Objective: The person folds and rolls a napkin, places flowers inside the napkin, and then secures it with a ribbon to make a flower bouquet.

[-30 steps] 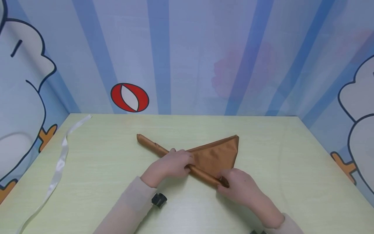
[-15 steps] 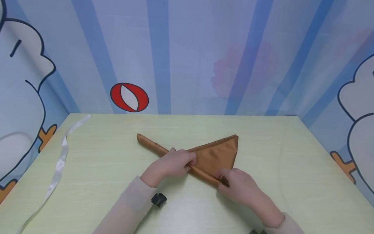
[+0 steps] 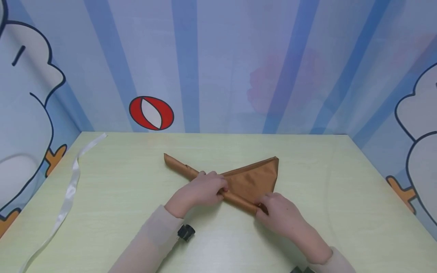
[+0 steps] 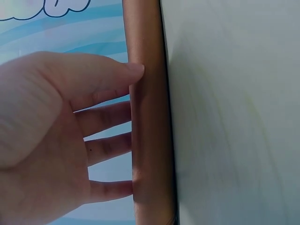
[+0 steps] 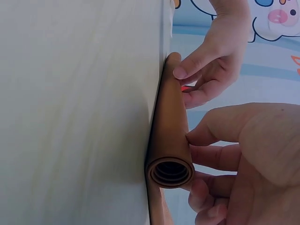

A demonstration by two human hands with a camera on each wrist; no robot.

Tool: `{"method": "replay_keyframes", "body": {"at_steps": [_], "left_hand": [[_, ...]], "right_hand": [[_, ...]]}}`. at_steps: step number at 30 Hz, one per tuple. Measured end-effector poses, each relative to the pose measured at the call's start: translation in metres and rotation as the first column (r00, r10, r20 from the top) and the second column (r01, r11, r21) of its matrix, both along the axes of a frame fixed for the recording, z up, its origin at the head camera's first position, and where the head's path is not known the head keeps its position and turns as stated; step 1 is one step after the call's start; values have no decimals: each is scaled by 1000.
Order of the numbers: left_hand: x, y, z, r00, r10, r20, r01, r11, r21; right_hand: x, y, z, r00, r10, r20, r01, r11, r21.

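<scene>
A brown satin cloth (image 3: 250, 182) lies on the table, partly rolled into a slanting tube (image 3: 177, 165). Its flat, folded part spreads out behind the roll to the right. Near the middle of the tube, my left hand (image 3: 199, 189) holds it, thumb on the near side and fingers over the far side. My right hand (image 3: 281, 214) grips the tube's near right end between thumb and fingers. Spiral layers show in the round open end of the roll (image 5: 171, 126) in the right wrist view. The left thumb (image 4: 133, 72) presses the roll in the left wrist view.
A white ribbon (image 3: 70, 193) runs loosely along the left side of the pale table (image 3: 341, 182). Behind stands a blue striped backdrop (image 3: 218, 68) printed with a red and white ball, with cartoon-printed panels at both sides.
The roll has shifted slightly away from me, its far left end moving a little right and back. My right hand has moved slightly forward with it; both hands keep their hold.
</scene>
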State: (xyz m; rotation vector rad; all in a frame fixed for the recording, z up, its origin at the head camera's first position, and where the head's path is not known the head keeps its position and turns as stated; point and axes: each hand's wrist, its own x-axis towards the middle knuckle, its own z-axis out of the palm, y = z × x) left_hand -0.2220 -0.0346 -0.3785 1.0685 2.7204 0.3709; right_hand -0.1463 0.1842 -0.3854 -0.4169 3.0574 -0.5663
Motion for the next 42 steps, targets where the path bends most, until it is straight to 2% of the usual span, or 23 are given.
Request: {"method": "replay_keyframes", "body": {"at_steps": [6,11,21,28,34,42], "left_hand": [[1,1,-1,998,-11,-59,10,1000,-18],[2,1,-1,997,-22,-75,22,1000,-9],[1,3,-1,997,-11,-71,9,999,-33],[1,4,-2,997,-13,-80,9,999,-50],[3,2,3,999,-25,-45,23,998,-51],[4,-1,7,999,-35,20,36,998,-53]], "right_hand": [[-1,0,0,998,9,-65,-10,1000,-15],[0,0,-1,994,31,-104,-33,999,-22],[0,1,-1,993,44,-106,-46,999,-14],[0,1,0,998,29,-58,-31,999,-38],[0,-1,-1,1000,20,-19,-21,999,-47],[1,-2,-1,999,38,-12,-39,998,-51]]}}
